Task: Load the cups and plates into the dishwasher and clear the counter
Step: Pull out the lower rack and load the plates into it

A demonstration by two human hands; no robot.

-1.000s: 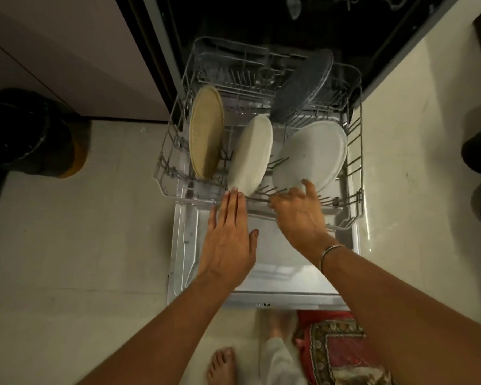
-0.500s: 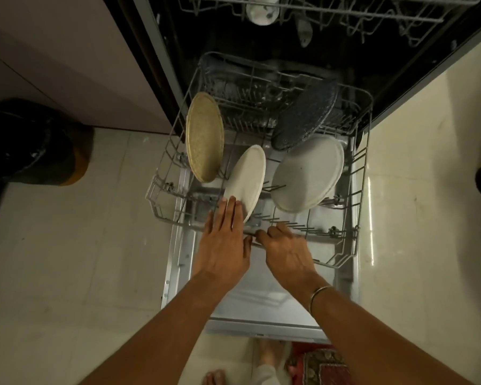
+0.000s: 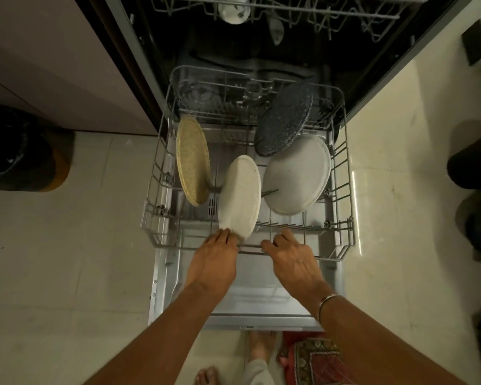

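Observation:
The dishwasher's lower rack [image 3: 348, 190] is pulled out over the open door [image 3: 247, 298]. Standing in it are a beige plate [image 3: 192, 162] at the left, a white plate [image 3: 240, 195] in the middle, a pale grey plate [image 3: 297, 173] at the right and a dark speckled plate [image 3: 285, 120] behind. My left hand [image 3: 214, 254] presses on the rack's front rail just under the white plate. My right hand [image 3: 289, 254] grips the same rail, fingers hooked over it. A white cup [image 3: 231, 12] hangs in the upper rack [image 3: 345, 12].
A dark bin [image 3: 20, 151] stands on the tiled floor at the left, beside a pale cabinet front [image 3: 67, 65]. Dark round objects [image 3: 472, 162] sit at the right edge. A patterned red rug [image 3: 311, 362] and bare feet [image 3: 258, 348] are below the door.
The lower rack with its plates has slid away from me toward the dishwasher. My right hand left the grey plate and dropped to the front rail; both hands moved forward with the rack.

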